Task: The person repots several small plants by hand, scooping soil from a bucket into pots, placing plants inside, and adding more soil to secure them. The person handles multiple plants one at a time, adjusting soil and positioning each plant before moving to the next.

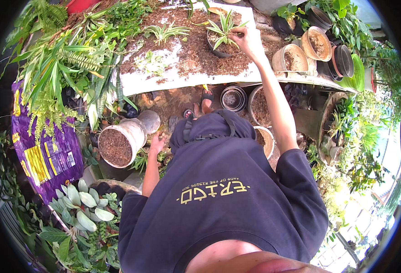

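At the upper middle, a small green and pale variegated spider plant (224, 30) stands in a dark round pot (217, 50) on a white sheet (173, 80) strewn with brown potting mix. My right hand (246, 39) is at the plant's right side, its fingertips closed at the leaves; whether they pinch a leaf is hard to tell. Another spider plant (163, 33) lies on the mix to the left. My left hand (157, 144) hangs low beside my body with its fingers apart and empty, to the right of a pale bucket (118, 146) filled with brown mix.
Several empty pots (290, 58) stand at the table's right side. Ferns and long-leaved plants (64, 65) crowd its left, above a purple printed bag (47, 146). Below the table edge are stacked round pots (233, 99) and a large container of mix (260, 105).
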The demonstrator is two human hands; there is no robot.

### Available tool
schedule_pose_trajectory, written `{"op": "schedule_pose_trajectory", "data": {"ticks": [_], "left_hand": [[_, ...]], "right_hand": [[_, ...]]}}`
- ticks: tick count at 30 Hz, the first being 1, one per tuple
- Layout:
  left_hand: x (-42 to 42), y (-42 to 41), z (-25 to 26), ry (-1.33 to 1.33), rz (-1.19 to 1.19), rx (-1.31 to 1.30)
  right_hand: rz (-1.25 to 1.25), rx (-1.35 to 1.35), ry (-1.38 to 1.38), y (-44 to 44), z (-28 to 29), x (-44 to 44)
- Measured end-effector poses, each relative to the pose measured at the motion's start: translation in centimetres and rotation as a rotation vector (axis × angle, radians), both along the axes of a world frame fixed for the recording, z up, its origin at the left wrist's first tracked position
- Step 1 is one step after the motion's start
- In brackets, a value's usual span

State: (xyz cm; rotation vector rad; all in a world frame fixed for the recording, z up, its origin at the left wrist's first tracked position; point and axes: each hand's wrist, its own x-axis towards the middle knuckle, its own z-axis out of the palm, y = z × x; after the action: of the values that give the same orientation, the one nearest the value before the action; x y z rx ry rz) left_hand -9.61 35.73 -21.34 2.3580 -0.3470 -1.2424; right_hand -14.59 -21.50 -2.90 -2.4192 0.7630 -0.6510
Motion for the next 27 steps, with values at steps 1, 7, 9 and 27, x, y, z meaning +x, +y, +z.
{"op": "schedule_pose_trajectory", "data": {"ticks": [1,7,9,27], "left_hand": [[0.6,-1.7,2.0,0.111,0.027,0.008],[1.1,-0.2,-3.6,0.004,-0.017,-0.075],[1.7,-0.4,-4.2,-0.012,-0.039,-0.075],[1.7,0.4,-6.1,0.088,-0.029,-0.093]], "right_hand": [[-0.028,-0.023,-0.032,-0.5,-1.1,-1.2],[0.013,0.062,0.119,3.3,3.6,-0.1],[0.006,0.118,0.020,3.1,2.5,0.4],[0.036,0.054,0.115,-0.1,2.5,-2.7]]}}
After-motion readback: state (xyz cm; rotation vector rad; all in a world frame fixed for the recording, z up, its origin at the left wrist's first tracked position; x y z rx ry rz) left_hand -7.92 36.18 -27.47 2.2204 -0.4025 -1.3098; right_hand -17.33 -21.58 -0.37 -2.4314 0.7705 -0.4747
